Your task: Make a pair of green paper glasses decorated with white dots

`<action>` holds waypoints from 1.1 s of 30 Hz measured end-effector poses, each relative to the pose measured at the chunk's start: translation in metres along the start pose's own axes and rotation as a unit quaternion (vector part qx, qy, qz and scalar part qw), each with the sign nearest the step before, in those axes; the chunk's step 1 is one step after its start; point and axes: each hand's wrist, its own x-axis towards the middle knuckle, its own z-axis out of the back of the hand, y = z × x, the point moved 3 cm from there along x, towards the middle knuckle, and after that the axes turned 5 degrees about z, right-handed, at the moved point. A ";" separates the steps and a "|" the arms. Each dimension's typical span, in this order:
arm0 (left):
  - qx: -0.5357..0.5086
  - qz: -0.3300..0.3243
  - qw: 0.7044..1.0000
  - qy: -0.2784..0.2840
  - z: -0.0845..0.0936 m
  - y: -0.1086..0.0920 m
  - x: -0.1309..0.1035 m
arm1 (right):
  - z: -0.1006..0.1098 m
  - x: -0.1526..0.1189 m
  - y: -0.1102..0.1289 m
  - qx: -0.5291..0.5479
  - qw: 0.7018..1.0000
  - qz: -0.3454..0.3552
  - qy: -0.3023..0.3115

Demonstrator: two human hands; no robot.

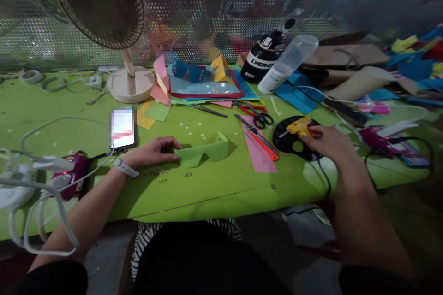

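The broadest thing is the smooth green surface [214, 198], backed by a perforated metal panel [194, 23]. Taking the green paper glasses [207, 152] as landmark, the fan [100, 4] rises behind them to the left, its round ribbed guard on a thin neck and disc base. Behind them to the right stand a glossy black bottle [258, 61] with a white band and a slimmer, clear plastic bottle [290, 62], the latter tilted. Directly behind lies a stack of flat coloured sheets with a shiny clear sleeve [204, 87], bearing blue paper glasses [197, 73] dotted with pink. The left hand [159, 150] is at their left end, its fingers pinching the thin, folded paper, which stands on edge on the surface. Well to their right, the right hand [321, 140] has its fingers closed around a yellow glue gun [299, 126] over a round black tray [282, 140] with a scalloped rim. Left of them is a flat, glossy phone [122, 126]. Just right lie a matte pink paper strip [260, 165], a red utility knife [262, 142] across it, and black-handled scissors [259, 122]. Smallest are pale paper squares [203, 137] behind them.
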 end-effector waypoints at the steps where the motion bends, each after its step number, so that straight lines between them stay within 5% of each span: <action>1: 0.004 0.000 1.000 -0.003 0.000 0.000 0.000 | 0.003 -0.002 0.002 -0.021 1.000 0.009 -0.005; 7: 0.054 -0.007 0.998 -0.017 -0.002 -0.003 0.003 | 0.020 -0.014 0.050 -0.074 0.978 0.134 -0.143; 10: 0.087 -0.013 0.996 -0.024 -0.003 -0.012 0.005 | 0.015 -0.016 0.095 0.025 0.962 0.257 -0.093; 16: 0.139 -0.010 0.990 0.011 -0.012 -0.043 0.015 | -0.001 -0.010 0.163 0.085 0.926 0.365 -0.042; 22: 0.071 -0.015 0.997 -0.010 -0.034 -0.041 0.029 | -0.017 -0.010 0.168 0.140 0.913 0.382 -0.009; 33: 0.141 -0.013 0.990 0.002 -0.056 -0.043 0.034 | -0.032 -0.009 0.166 0.232 0.890 0.387 -0.059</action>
